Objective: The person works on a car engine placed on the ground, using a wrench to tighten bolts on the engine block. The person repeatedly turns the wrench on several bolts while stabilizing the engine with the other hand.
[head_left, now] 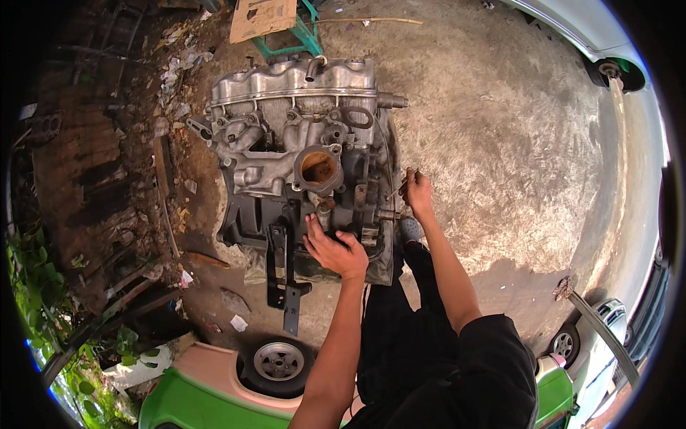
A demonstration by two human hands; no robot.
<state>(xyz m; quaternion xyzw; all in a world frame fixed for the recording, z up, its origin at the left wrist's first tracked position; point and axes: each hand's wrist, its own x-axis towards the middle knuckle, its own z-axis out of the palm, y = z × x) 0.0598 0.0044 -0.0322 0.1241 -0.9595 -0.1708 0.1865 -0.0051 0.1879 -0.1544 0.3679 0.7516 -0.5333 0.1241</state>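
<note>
Engine, one; two hands, one thin tool in the right.

- This place is looking like an open-air vehicle repair yard, a kind of workshop.
- A grey and black metal engine is standing in the open, amid the rough, stained concrete floor.
- A pale painted car is showing its bare, brownish wheel hub.
- A green and pink vehicle is standing near.
- Old brown wooden planks are lying among scattered pale litter, with green leafy plants growing at the edge.
</note>
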